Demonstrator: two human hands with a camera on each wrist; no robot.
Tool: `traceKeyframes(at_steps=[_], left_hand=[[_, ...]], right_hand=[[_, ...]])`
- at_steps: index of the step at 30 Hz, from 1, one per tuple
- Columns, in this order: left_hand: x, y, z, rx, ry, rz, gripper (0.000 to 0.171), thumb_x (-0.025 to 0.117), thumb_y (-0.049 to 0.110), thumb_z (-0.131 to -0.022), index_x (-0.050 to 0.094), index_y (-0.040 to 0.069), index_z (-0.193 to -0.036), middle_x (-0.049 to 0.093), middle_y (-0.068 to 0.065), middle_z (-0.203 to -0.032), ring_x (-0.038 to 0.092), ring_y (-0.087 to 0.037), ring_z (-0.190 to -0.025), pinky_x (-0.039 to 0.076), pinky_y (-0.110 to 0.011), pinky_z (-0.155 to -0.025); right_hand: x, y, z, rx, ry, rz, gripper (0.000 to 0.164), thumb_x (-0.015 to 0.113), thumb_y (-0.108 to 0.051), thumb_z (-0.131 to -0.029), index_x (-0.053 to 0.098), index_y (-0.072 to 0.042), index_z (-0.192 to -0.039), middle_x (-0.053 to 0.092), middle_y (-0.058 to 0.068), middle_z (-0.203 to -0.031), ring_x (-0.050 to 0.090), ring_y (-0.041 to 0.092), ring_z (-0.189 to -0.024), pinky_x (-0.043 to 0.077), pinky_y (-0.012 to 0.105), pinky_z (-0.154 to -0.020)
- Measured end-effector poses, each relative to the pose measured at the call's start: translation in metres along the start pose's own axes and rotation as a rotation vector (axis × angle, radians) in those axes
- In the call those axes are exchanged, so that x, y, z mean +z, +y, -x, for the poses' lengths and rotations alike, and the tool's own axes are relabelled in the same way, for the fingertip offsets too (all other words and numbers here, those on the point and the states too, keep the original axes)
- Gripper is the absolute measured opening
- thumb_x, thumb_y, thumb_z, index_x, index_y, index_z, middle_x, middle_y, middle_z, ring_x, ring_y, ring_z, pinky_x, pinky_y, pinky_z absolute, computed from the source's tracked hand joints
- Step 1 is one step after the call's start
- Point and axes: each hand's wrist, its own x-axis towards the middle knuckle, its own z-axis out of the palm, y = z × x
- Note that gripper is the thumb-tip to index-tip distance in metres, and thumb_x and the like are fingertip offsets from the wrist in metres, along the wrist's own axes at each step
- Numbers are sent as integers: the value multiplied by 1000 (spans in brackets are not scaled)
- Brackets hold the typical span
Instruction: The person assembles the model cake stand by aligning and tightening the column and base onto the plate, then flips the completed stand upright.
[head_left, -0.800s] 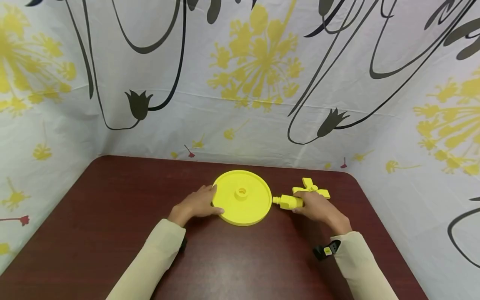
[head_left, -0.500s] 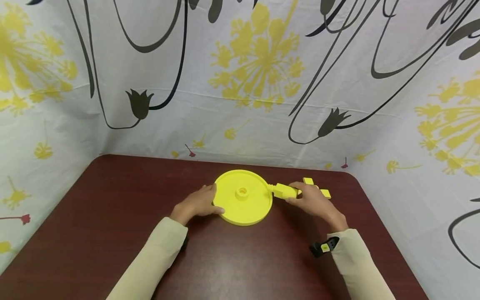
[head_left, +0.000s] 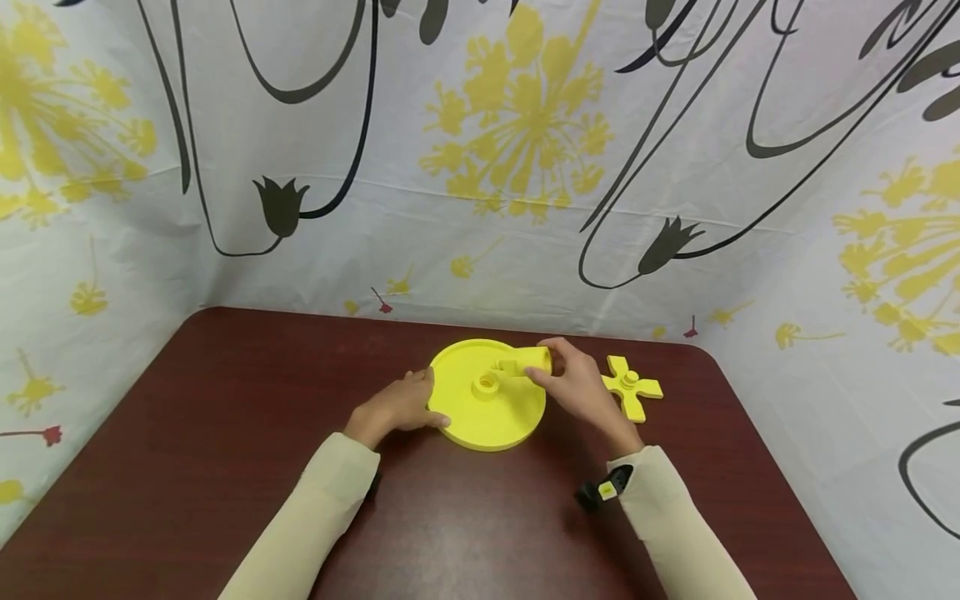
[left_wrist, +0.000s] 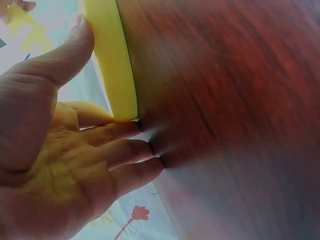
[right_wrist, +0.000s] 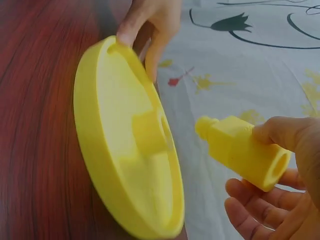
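A yellow round dish-like base (head_left: 467, 421) with a raised rim lies on the table, a hollow socket (head_left: 486, 383) standing at its middle. My left hand (head_left: 397, 410) holds the base at its left edge, thumb by the rim and fingers along the side and tabletop. In my right hand (head_left: 581, 385), thumb and fingers pinch a yellow connector piece (right_wrist: 250, 152) with a boxy body, a round hollow end and a narrow knobbed tip. That piece is tilted over the base, its tip pointing left, close to the socket in the head view.
A yellow four-armed cross piece (head_left: 632, 387) with a central peg lies right of the base, partly behind the right hand. The dark red wooden table (head_left: 480, 525) meets a patterned white cloth (head_left: 360, 250) along its back and sides.
My right hand has lifted the connector piece from beside the cross piece and carried it left over the base, uncovering most of the cross. The left hand keeps its place on the base.
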Motion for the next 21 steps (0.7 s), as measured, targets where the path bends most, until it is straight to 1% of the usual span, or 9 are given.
traceKeyframes(at_steps=[1, 3, 7, 10, 15, 21], left_hand=[[0, 0, 0, -2, -1, 1, 97, 70, 42, -92, 15, -7, -155, 21, -23, -162, 18, -41, -150, 21, -50, -120], [0, 0, -1, -3, -4, 4, 97, 70, 42, -92, 15, -7, -155, 21, -23, -162, 18, -41, -150, 21, -50, -120], [0, 1, 1, 4, -8, 8, 97, 70, 42, -92, 15, -8, -155, 20, -24, -162, 17, -42, -149, 20, -50, -121], [-1, 1, 1, 10, -8, 5, 97, 70, 41, -92, 15, -8, -155, 21, -24, -161, 18, -42, -149, 20, -50, -121], [-1, 0, 0, 4, -8, -5, 96, 70, 42, -92, 17, -8, -154, 23, -25, -160, 20, -41, -149, 22, -50, -120], [-2, 1, -2, -8, -28, -4, 96, 69, 42, -92, 16, -8, -155, 23, -25, -160, 21, -41, -149, 23, -50, -120]], right_hand=[[3, -3, -1, 4, 2, -24, 48, 72, -29, -91, 55, -9, -131, 66, 11, -109, 67, 24, -95, 53, 29, -72], [9, -9, -4, 9, 7, -51, 45, 72, -27, -91, 55, -9, -129, 64, 12, -109, 65, 25, -91, 53, 30, -71], [20, -17, -9, -8, 12, -56, 45, 73, -25, -90, 55, -9, -128, 63, 10, -106, 59, 24, -86, 51, 30, -71], [26, -21, -14, -14, 8, -48, 45, 74, -25, -90, 56, -9, -128, 63, 8, -111, 60, 23, -92, 52, 33, -76], [35, -27, -20, -30, -6, -6, 45, 74, -25, -89, 58, -8, -128, 60, 9, -119, 60, 28, -104, 52, 41, -86], [39, -32, -22, -89, -10, 37, 44, 73, -24, -90, 60, -7, -128, 57, 10, -115, 57, 26, -99, 50, 40, -85]])
